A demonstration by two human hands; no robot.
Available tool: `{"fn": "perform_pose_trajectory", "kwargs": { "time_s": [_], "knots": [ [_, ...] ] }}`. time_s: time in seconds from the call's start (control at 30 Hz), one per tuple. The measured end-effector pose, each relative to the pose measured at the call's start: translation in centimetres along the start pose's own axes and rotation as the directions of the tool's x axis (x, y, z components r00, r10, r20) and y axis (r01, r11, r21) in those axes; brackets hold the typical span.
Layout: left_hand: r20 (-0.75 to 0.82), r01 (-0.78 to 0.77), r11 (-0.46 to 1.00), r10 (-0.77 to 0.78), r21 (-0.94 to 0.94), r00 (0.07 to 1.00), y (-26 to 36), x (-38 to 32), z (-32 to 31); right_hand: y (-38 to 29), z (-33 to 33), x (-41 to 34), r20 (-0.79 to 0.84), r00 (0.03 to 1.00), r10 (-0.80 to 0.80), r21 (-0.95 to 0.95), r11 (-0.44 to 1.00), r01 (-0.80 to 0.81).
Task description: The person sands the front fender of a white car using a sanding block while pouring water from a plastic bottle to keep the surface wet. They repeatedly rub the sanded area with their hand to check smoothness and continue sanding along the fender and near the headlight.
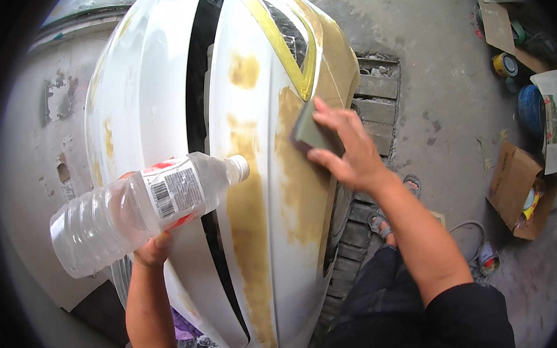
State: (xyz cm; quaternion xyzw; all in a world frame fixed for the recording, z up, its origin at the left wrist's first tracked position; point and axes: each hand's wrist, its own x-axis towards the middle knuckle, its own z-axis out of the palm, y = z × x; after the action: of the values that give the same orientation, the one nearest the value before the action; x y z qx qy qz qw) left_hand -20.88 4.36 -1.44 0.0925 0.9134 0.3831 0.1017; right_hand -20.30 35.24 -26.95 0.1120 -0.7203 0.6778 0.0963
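My left hand holds a large clear plastic bottle, tilted sideways, its white cap pointing right over a white car body panel. Under my right hand is a grey-green sanding block, its dark lower face against a tan filler patch on the panel. My fingers and thumb lie along the block's right side. Yellow masking tape forms a V around an opening just above the block. More tan patches mark the white surface beside a long black gap.
Beneath the panel's right side, slatted covers cross a concrete floor. An open cardboard box, a yellow can and a blue round container stand at the right. My sandalled feet are below. A can with a hose lies near my right arm.
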Motion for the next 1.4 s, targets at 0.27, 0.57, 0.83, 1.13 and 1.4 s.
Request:
{"fn": "perform_pose_trajectory", "kwargs": {
  "time_s": [0.27,0.57,0.83,1.13,1.4],
  "knots": [
    [-0.059,0.032,0.963,-0.049,-0.267,0.997,-0.1,-0.2,0.6,-0.5,0.2,2.2,0.003,1.000,-0.001,0.013,1.000,0.001],
    [-0.120,-0.031,0.980,0.008,-0.195,0.993,-0.2,-0.3,0.9,-0.8,0.6,2.9,0.007,1.000,0.018,-0.012,1.000,-0.017],
    [-0.066,0.006,0.998,-0.010,-0.057,0.998,0.2,0.0,0.7,-0.7,0.6,2.8,-0.037,0.999,0.036,0.005,0.999,-0.036],
    [-0.063,0.083,0.992,-0.089,-0.094,0.994,0.4,-0.1,0.8,-0.4,0.2,2.4,-0.028,1.000,0.006,-0.042,0.999,-0.007],
    [-0.052,0.124,0.984,-0.131,-0.125,0.990,0.7,-0.2,0.9,-1.1,0.0,0.5,0.020,0.996,-0.086,-0.079,0.993,0.087]
  ]
}}
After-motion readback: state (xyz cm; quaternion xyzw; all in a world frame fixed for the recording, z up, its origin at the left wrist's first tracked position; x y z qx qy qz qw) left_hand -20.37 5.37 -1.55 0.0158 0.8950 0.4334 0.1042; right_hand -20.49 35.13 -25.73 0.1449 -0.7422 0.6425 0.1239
